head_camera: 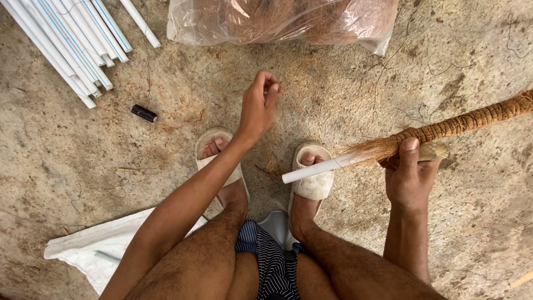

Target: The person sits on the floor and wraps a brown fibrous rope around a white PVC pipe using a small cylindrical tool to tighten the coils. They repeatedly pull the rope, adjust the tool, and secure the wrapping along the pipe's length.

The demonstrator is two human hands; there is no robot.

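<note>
Already partly bound with coir rope, the white pipe [313,170] sits gripped in the right hand [410,175], bare end left, while the left hand [259,107] pinches loose fibre beyond it.

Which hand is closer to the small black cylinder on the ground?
Left. The left hand hovers to the right of the black cylinder; the right hand is much farther right, gripping the fibre-wrapped stick.

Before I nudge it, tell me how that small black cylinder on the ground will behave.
The small black cylinder lies on its side, so it would probably roll. It looks light for its size. The rough concrete floor might stop it soon.
</note>
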